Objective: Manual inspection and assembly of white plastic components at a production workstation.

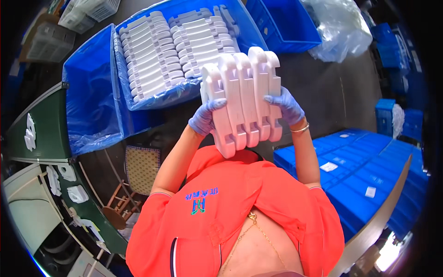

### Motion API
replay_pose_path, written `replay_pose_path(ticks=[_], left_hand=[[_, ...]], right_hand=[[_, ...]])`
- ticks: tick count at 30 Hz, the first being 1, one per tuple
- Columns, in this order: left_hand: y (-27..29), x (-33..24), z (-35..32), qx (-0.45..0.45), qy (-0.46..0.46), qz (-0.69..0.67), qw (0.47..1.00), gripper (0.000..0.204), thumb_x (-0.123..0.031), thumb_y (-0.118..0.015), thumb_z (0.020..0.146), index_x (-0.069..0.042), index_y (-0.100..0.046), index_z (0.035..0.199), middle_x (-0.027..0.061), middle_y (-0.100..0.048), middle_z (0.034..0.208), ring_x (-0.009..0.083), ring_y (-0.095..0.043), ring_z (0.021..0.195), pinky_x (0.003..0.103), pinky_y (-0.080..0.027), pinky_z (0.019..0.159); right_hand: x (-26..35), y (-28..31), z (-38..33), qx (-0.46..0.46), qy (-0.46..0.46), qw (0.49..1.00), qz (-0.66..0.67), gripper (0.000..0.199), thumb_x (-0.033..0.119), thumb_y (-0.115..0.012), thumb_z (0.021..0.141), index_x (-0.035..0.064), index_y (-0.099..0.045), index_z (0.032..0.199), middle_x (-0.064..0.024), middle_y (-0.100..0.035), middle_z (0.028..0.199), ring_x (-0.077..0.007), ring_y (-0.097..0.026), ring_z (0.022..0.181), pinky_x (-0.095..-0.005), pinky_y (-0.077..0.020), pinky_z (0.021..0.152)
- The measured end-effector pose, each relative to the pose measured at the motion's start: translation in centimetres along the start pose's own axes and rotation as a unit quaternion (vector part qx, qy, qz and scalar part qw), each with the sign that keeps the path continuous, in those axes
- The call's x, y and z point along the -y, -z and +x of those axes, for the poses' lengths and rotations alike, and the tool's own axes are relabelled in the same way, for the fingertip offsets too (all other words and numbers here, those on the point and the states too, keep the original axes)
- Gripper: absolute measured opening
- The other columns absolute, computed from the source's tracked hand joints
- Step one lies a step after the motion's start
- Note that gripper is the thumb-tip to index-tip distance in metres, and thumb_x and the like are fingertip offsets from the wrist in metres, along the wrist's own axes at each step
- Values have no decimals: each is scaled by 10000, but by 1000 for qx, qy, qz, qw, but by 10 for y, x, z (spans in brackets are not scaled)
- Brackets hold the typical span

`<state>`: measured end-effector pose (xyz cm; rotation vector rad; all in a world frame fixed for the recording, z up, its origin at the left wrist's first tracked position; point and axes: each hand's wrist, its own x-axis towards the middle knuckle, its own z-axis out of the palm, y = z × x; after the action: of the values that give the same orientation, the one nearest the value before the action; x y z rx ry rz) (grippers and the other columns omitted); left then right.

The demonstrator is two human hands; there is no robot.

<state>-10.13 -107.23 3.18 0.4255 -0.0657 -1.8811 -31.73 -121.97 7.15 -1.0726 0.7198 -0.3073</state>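
Observation:
Between my two gloved hands is a stack of several white moulded parts [247, 99], curved and notched, standing side by side like slices. My left hand [206, 115], in a thin blue glove, presses on the stack's left end with its thumb across the front. At the other end my right hand [287, 107], gloved the same, grips with its thumb on the outermost part. Both hands are closed on the stack, its back hidden from me. Just beyond and left, a blue bin [249, 28] lined with clear film holds two long rows of similar white parts [150, 55].
An adjoining blue bin [87, 76] with a film liner stands at left, beside a green conveyor [46, 111] bearing loose white pieces. A stool [121, 213] and patterned chair [142, 168] are below. Another blue bin [293, 27] and clear plastic bag [341, 30] lie beyond; blue containers [350, 157] line the right.

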Motion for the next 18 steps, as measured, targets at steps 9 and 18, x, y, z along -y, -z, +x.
replay_pose_path(ticks=[9,18], left_hand=[[29,-98,64,34,-150,-93,984,744,-290,-684,726,5,-371,1334,173,-492,1281,311,-499,1161,427,-370,1015],[46,-93,101,-206,-417,-139,874,864,-392,-666,678,-29,-320,1381,147,-433,1359,311,-455,1218,436,-325,1055]], right_hand=[[76,12,171,86,-89,990,-66,562,196,-745,750,15,-508,1226,-44,-586,1105,-143,-554,993,-290,-453,891],[200,51,435,342,-113,890,-278,535,226,-728,770,9,-520,1213,-58,-603,1070,-143,-573,964,-284,-465,880]])
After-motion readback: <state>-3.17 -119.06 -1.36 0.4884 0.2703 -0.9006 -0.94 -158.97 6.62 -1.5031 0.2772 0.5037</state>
